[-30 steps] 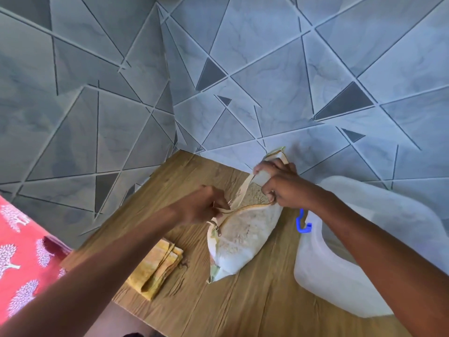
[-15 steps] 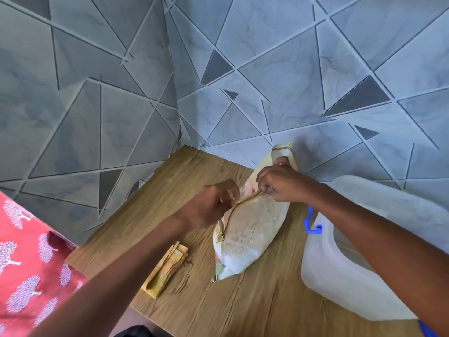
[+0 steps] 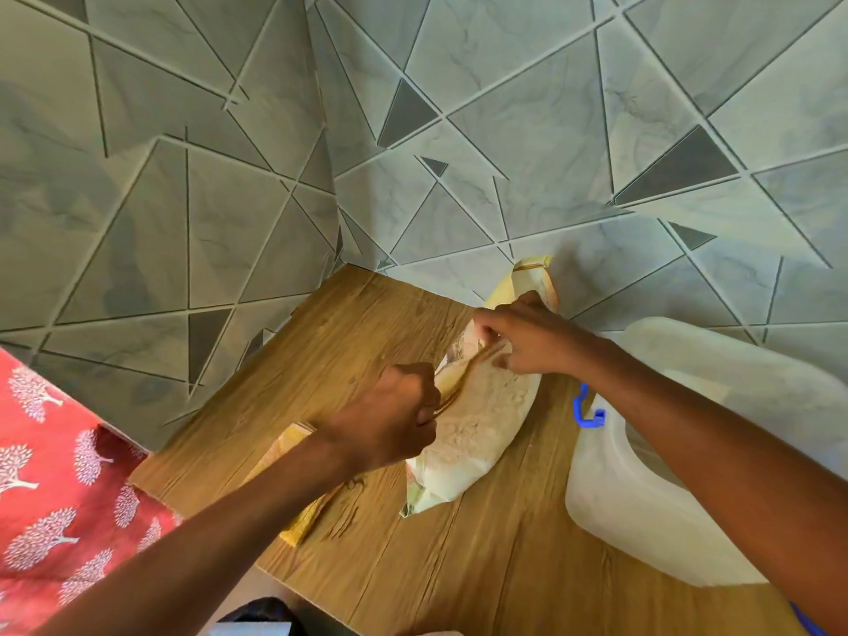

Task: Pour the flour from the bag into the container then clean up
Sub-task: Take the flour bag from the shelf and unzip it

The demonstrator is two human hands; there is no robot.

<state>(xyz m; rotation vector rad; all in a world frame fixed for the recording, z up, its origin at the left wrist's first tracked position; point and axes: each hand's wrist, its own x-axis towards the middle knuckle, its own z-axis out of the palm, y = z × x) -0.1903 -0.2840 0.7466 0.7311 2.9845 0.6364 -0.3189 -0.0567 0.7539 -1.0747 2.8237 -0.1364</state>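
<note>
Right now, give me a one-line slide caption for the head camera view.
Both hands, left hand and right hand, grip the flour bag mouth on the wooden table beside a translucent container.

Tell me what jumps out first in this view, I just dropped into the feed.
Both hands meet at the middle of the wooden table: the left hand and right hand pinch the top edge of a flour bag lying on its side. A big translucent container with a blue clip sits just right of it. A folded yellow cloth peeks from under the left forearm, against a grey geometric tiled wall.
</note>
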